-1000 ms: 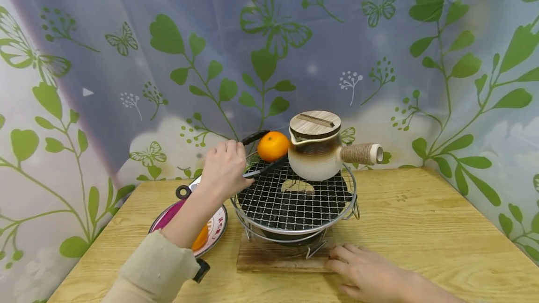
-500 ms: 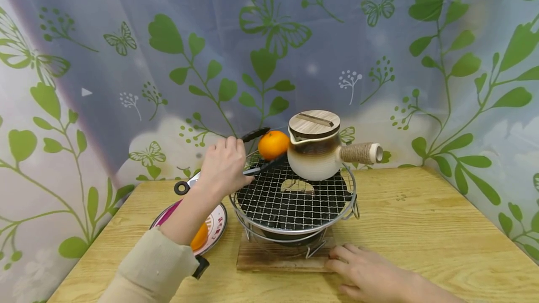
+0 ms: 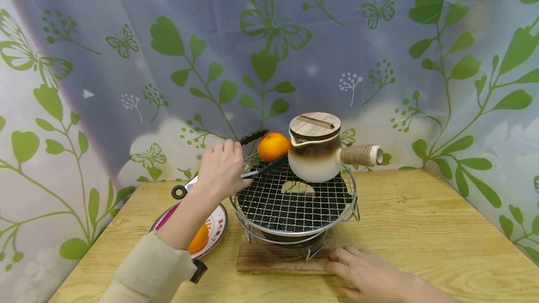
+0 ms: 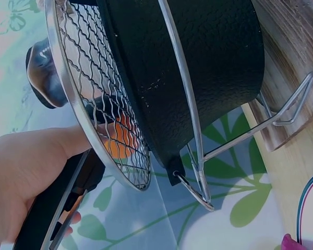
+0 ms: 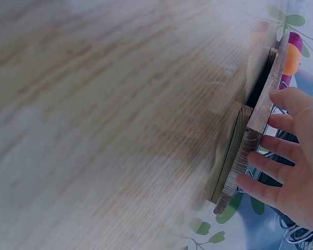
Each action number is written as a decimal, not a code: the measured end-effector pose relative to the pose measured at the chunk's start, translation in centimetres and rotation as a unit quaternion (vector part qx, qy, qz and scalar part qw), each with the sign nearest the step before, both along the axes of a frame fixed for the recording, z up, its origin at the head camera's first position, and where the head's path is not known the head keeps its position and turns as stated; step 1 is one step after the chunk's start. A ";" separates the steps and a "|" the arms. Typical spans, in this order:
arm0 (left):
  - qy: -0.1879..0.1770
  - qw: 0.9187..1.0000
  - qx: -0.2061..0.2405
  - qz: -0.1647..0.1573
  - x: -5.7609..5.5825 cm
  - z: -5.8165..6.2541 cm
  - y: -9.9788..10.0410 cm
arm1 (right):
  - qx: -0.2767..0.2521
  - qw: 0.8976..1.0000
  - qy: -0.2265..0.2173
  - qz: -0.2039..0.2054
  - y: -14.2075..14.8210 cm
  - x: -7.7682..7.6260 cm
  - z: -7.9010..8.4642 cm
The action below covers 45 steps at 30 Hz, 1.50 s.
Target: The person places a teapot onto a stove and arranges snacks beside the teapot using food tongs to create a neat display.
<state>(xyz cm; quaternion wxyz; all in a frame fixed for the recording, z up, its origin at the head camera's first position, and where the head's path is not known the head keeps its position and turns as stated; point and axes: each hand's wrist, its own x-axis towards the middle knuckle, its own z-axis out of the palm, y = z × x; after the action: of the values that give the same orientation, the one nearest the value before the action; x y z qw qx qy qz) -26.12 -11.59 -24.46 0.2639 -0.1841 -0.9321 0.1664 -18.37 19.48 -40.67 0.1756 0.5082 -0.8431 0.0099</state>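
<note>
Orange (image 3: pixel 273 147): sat at the far side of the round wire grill (image 3: pixel 290 205), between the black tips of the tongs (image 3: pixel 269 167) and just left of the pot (image 3: pixel 313 165). Showed through the mesh in the left wrist view too. Could not tell resting on the wires from hovering slightly above.

Tongs: reached in from the left, one tip on either side of the fruit. Could not confirm contact with the peel on both sides.

Left hand (image 3: pixel 223 169): gripped the tongs from above, with fingers curled round the arms. Best kept, in all likelihood, to a light, even squeeze, firm enough against rolling, too soft for bruising.

Right hand (image 3: pixel 358 268): touched the right end of the wooden board (image 3: pixel 269 261) with fingers apart and nearly straight, holding nothing (steadying, by the look of it). Seemed worth keeping there against any shift of the grill.

Pot: stood on the far part of the mesh, with lid (image 3: pixel 315 125) on. Risked a knock in any wide spread of the tongs; deserved, by judgement, small movements, low and leftward.

Plate (image 3: pixel 218 219): lay on the table (image 3: pixel 404 228), left of the grill, bearing a second orange (image 3: pixel 200 238) and something purple (image 3: pixel 166 219). Disappeared partly behind the left forearm (image 3: pixel 185 219).
</note>
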 end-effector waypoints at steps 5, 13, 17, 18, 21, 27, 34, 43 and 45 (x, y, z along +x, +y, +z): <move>0.006 1.000 -0.007 0.003 0.1 -0.2 0.0 | 0.002 1.000 0.003 0.002 0.0 -0.1 -0.1; 0.016 1.000 -0.010 -0.002 0.2 -0.4 0.0 | 0.012 1.000 -0.005 0.005 0.0 -0.1 -0.2; 0.018 1.000 -0.010 -0.005 0.2 -0.4 -0.1 | 0.009 1.000 -0.004 0.006 0.0 -0.1 -0.2; 0.017 1.000 -0.010 -0.005 0.2 -0.4 -0.1 | 0.009 1.000 -0.003 0.007 0.0 -0.1 -0.2; 0.014 1.000 -0.011 -0.004 0.3 -0.4 -0.3 | 0.006 1.000 -0.002 0.008 0.0 -0.1 -0.2; 0.013 1.000 -0.006 -0.006 0.5 -0.1 -0.5 | -0.004 1.000 0.011 0.009 -0.1 -0.2 -0.1; 0.021 1.000 0.002 -0.008 0.7 -0.1 -0.8 | -0.003 1.000 0.012 0.011 -0.1 -0.3 0.0; 0.022 1.000 0.000 -0.008 0.8 -0.5 -1.0 | 0.006 1.000 0.000 0.008 -0.1 -0.2 0.0; 0.025 1.000 0.000 -0.009 0.9 -0.5 -1.0 | 0.004 1.000 0.005 0.011 0.0 -0.2 -0.1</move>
<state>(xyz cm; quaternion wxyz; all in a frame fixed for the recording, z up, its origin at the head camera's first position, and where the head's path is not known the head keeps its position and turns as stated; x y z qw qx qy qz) -25.24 -12.58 -24.98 0.2882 -0.1883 -0.9236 0.1687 -18.60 19.44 -40.78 0.1776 0.5179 -0.8368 0.0058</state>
